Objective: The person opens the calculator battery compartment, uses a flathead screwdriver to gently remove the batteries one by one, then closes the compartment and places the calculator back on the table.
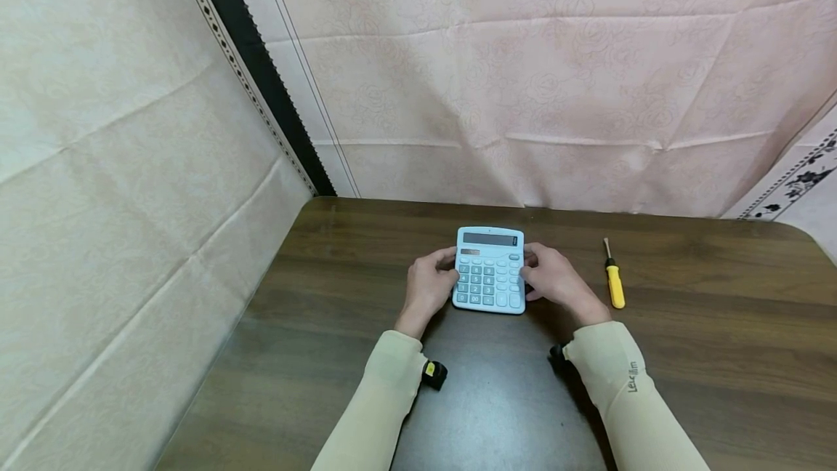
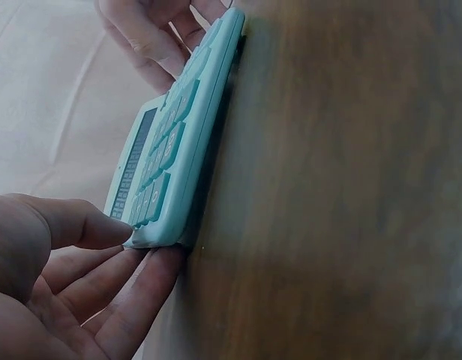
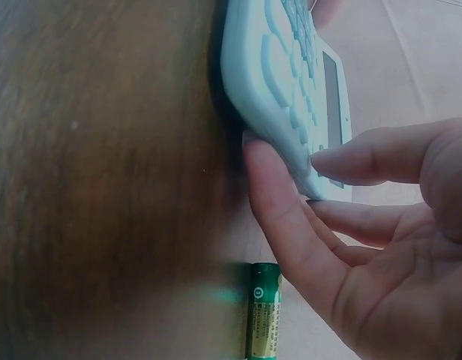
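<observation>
A light blue calculator (image 1: pixel 489 270) faces up near the middle of the table, its display showing a 0. My left hand (image 1: pixel 429 284) holds its left edge; in the left wrist view, the thumb (image 2: pixel 88 226) lies on the front and the fingers reach under the side. On the opposite edge, my right hand (image 1: pixel 557 278) grips it the same way, thumb (image 3: pixel 366 159) on top and a fingertip underneath. The right wrist view has a green and gold battery (image 3: pixel 264 311) beside the right hand; I cannot make it out in the head view.
A screwdriver (image 1: pixel 615 286) with a yellow handle lies on the wooden table (image 1: pixel 719 296), right of the right hand. Patterned cloth (image 1: pixel 556 93) hangs behind the table's far edge, and more pale cloth (image 1: pixel 131 202) runs along the left side.
</observation>
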`<control>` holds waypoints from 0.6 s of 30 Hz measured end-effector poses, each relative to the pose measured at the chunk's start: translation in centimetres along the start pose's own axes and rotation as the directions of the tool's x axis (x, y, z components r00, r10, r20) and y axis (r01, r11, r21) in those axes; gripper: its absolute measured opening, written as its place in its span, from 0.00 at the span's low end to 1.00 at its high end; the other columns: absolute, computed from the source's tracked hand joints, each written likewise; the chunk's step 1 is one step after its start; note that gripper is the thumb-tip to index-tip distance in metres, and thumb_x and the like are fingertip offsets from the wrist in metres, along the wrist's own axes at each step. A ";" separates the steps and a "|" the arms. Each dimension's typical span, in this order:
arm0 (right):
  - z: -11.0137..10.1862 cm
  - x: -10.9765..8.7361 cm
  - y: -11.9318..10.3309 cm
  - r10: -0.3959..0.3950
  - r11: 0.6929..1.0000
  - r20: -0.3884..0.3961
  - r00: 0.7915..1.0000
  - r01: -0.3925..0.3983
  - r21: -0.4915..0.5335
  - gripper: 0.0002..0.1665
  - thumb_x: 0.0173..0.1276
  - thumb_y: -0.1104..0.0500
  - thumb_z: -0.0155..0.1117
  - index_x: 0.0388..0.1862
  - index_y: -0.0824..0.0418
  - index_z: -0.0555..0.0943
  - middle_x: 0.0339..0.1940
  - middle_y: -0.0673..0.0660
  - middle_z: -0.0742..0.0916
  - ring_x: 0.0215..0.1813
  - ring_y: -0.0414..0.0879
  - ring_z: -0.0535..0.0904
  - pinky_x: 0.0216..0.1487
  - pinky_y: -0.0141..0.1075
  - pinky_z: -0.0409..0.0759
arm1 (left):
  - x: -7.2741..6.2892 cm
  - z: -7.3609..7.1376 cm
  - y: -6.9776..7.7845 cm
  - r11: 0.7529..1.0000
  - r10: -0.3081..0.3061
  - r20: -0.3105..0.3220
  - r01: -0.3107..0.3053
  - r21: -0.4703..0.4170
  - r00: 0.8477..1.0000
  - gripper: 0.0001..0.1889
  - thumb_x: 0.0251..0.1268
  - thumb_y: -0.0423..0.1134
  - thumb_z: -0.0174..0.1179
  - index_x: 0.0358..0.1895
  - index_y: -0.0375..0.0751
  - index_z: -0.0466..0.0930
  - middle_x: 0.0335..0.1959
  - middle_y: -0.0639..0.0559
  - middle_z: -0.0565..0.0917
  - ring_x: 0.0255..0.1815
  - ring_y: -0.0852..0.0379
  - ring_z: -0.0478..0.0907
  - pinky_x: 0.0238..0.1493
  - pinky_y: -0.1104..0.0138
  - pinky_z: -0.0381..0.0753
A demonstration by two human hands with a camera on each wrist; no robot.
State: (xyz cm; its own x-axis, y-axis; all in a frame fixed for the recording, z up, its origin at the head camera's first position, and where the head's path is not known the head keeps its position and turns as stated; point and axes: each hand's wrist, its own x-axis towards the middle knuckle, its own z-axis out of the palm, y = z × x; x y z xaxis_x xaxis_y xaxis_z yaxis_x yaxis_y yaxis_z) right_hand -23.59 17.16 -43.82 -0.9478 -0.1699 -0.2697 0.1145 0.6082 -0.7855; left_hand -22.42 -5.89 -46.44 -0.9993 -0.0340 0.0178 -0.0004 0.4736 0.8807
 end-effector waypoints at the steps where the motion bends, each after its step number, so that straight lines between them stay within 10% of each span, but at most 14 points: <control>1: 0.0 0.0 0.0 -0.001 1.000 0.000 1.000 0.001 -0.001 0.33 0.80 0.67 0.52 0.81 0.74 0.61 0.64 0.75 0.77 0.49 0.60 0.82 0.41 0.42 0.90 | 0.0 0.0 0.0 1.000 0.003 -0.002 -0.003 0.008 1.000 0.23 0.70 0.27 0.63 0.65 0.44 0.86 0.56 0.49 0.89 0.28 0.62 0.80 0.33 0.68 0.77; 18: 0.1 0.1 0.4 -0.005 1.000 0.011 1.000 0.006 -0.017 0.33 0.81 0.67 0.53 0.80 0.75 0.61 0.63 0.75 0.77 0.49 0.60 0.82 0.42 0.42 0.90 | 0.0 0.1 -0.3 0.999 -0.003 0.001 0.003 0.036 1.000 0.22 0.70 0.27 0.63 0.65 0.44 0.87 0.56 0.50 0.90 0.33 0.61 0.82 0.38 0.66 0.78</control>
State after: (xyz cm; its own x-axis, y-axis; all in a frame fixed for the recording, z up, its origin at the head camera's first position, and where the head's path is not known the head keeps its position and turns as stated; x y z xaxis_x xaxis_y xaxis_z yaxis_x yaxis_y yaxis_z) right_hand -23.57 17.27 -44.18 -0.9450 -0.1820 -0.2719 0.1043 0.6200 -0.7777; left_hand -22.41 -5.91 -46.78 -0.9993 -0.0346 0.0146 -0.0049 0.5045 0.8634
